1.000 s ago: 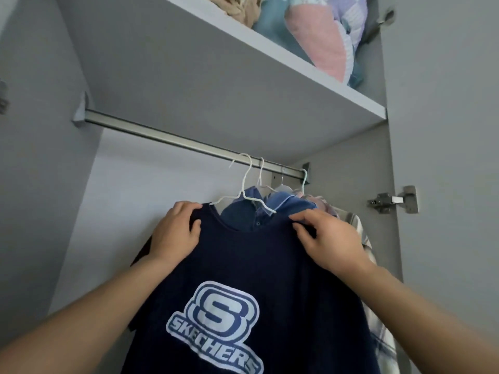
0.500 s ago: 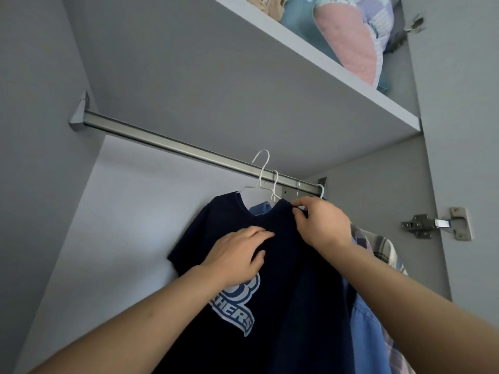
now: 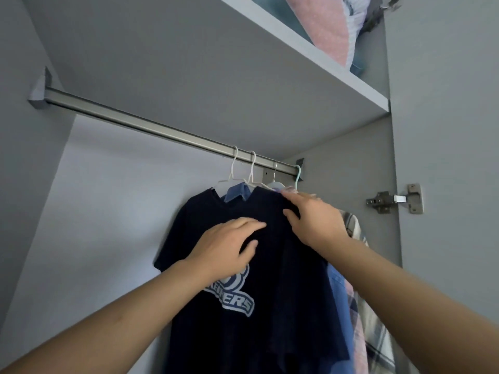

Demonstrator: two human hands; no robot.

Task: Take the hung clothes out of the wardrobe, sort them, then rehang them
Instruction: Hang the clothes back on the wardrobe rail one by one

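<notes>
White-and-blue lettering "ERS", rest hidden, on the navy T-shirt [image 3: 270,279] chest logo.

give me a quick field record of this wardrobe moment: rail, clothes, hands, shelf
rail: metal rail, bare on the left, four hangers bunched at its right end
front garment: navy t-shirt on a white hanger, hook over the rail
behind it: blue shirt, plaid shirt
left hand: rests on the t-shirt's chest, fingers relaxed
right hand: on the t-shirt's shoulder
shelf: folded bedding on top

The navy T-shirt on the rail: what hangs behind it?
Behind the navy T-shirt hang a blue shirt and a plaid shirt; their fronts are mostly covered.
</notes>
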